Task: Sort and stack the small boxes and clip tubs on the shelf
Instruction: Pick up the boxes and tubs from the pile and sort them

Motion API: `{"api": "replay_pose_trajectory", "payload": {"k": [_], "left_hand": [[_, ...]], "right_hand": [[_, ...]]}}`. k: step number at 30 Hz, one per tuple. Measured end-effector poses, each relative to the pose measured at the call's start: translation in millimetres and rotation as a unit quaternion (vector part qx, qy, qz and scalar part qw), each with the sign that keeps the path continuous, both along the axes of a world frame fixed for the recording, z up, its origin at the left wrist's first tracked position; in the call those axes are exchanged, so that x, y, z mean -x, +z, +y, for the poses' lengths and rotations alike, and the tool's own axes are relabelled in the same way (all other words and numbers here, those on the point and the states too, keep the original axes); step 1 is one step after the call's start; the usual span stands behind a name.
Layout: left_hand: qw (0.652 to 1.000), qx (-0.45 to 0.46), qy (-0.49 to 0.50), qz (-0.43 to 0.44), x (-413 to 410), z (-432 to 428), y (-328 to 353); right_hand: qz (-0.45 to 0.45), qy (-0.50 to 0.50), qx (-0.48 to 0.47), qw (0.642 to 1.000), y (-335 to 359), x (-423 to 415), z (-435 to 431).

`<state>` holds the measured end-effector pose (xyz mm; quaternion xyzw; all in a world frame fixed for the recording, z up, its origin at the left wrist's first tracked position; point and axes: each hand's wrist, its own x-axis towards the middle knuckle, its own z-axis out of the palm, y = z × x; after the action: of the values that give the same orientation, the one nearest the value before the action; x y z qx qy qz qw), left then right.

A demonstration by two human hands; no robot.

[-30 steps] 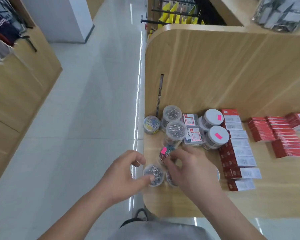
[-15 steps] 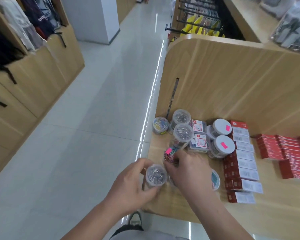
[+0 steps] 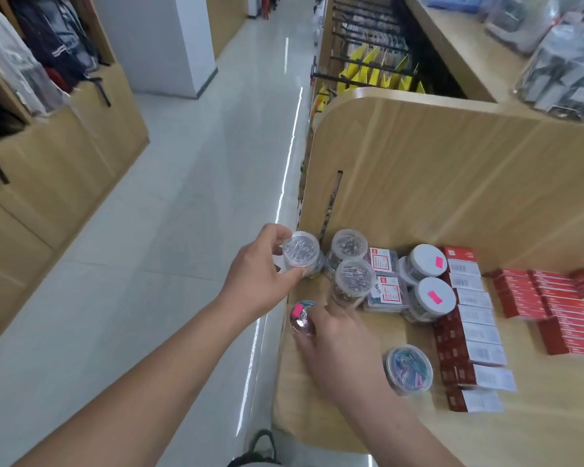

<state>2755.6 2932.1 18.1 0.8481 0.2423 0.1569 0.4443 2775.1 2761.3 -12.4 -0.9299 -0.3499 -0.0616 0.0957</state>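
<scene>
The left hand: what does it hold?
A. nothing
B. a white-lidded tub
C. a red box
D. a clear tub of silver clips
D: the left hand grips a clear tub of silver clips near the back left corner of the shelf, while the right hand pinches the pink-sticker tub.

Glossy pale tiled floor (image 3: 182,214) with a long light streak (image 3: 285,183), white pillar (image 3: 162,42) at 11 o'clock, wooden cabinets (image 3: 64,156) at 9 o'clock, curved wooden panel (image 3: 435,170) at 2 o'clock

shelf (image 3: 321,404) front bare; tubs (image 3: 353,281) crowd back corner
</scene>
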Motion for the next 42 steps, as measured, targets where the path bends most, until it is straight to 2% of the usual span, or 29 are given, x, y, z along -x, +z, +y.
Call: {"api": "replay_pose_trajectory", "payload": {"k": [3,9,14,25,42], "left_hand": [[1.0,0.0,-0.021,0.005,-13,4,-12],[0.997,0.057,-0.025,-0.049,-5,13,-28],[0.999,0.036,-0.014,-0.019,1,19,-40],[0.998,0.042,-0.034,-0.012,-11,18,-44],[0.99,0.118,-0.064,-0.04,-19,16,-55]], "right_hand": [[0.014,-0.012,0.009,1.0,-5,-4,3],[0.058,-0.036,-0.003,0.998,-3,-10,2],[0.067,-0.039,-0.022,0.997,-4,-9,2],[0.091,-0.043,-0.074,0.992,-3,-13,3],[0.11,-0.068,-0.033,0.991,8,-16,13]]}}
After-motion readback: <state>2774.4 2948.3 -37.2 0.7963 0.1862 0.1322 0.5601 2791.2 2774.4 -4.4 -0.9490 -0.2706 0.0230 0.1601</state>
